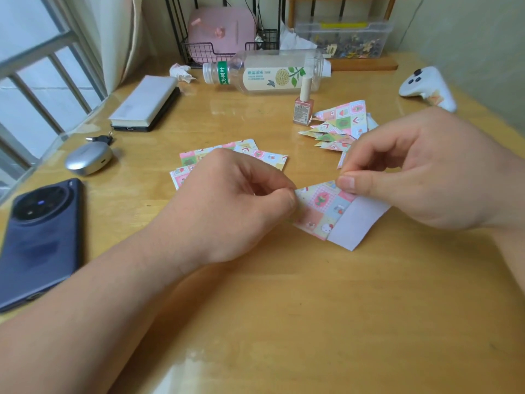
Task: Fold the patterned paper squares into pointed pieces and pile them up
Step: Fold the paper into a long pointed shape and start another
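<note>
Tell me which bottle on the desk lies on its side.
The clear plastic drink bottle with the white cap lies on its side; the small pink nail polish bottle in front of it stands upright.

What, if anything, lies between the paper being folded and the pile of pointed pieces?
Nothing visible: only bare desk separates the paper from the pile. The nail polish bottle stands beside the pile, off that path.

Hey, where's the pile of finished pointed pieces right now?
In the head view, the pile of folded pieces lies right of centre, just right of the nail polish bottle and beyond the right hand.
</note>
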The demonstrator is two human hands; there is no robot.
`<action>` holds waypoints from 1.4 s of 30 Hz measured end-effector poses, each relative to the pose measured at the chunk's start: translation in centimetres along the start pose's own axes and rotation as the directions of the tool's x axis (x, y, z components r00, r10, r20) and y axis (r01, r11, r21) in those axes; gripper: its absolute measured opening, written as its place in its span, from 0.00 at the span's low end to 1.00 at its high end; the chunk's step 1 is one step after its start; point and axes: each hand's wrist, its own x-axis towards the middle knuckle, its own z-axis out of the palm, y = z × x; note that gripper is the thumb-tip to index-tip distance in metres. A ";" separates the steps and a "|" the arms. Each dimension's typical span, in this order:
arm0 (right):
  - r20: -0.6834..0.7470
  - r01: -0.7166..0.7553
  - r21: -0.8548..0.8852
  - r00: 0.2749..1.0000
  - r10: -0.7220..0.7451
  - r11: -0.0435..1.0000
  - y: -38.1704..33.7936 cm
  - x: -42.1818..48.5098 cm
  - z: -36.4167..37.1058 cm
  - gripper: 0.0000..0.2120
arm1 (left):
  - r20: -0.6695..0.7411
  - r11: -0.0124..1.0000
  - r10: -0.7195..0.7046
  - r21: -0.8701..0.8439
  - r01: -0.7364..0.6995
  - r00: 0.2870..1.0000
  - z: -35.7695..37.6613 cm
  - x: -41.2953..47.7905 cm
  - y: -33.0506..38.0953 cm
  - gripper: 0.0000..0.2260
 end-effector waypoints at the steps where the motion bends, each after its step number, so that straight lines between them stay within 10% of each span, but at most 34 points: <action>1: 0.002 -0.009 -0.005 1.000 0.009 1.000 0.2 0.0 -0.3 0.06 | -0.007 1.000 -0.013 -0.002 0.013 1.000 -0.1 0.0 0.0 0.08; 16: 0.157 -0.069 0.185 0.987 0.040 0.980 1.7 -0.1 -2.1 0.04 | 0.037 0.992 -0.088 0.091 0.084 0.995 -0.9 -0.1 0.6 0.07; 22: 0.106 -0.134 0.199 0.988 0.115 0.971 2.8 -0.3 -4.1 0.10 | -0.150 0.974 -0.087 0.194 0.115 0.985 -2.6 0.6 -0.3 0.06; 29: 0.370 -0.225 0.251 0.921 0.122 0.941 0.3 -0.1 -0.1 0.04 | 0.187 0.993 0.005 -0.114 0.016 0.982 0.4 -0.2 -0.4 0.13; 42: 0.154 -0.313 0.504 0.950 0.273 0.805 1.5 0.6 1.3 0.06 | 0.274 0.857 -0.178 -0.428 0.286 0.945 0.6 0.2 -1.0 0.13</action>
